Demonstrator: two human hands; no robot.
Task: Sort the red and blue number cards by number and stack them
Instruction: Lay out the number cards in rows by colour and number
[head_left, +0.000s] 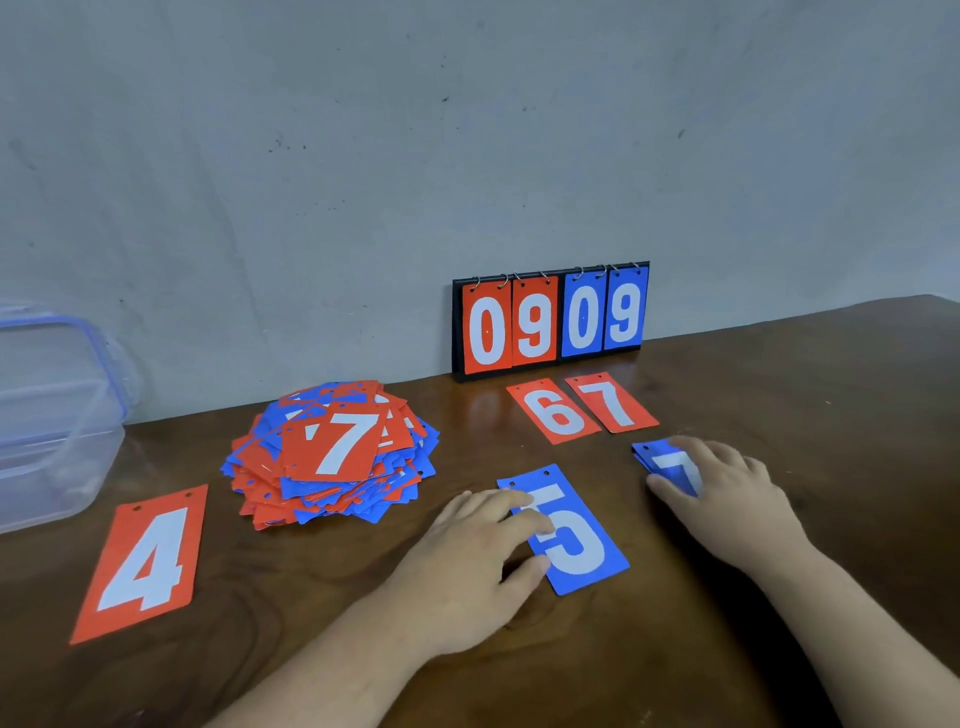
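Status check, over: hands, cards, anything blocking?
Left hand pressing blue 5 card. Right hand over blue 7 card, grip unclear. Mixed pile unsorted, nothing blocking it.
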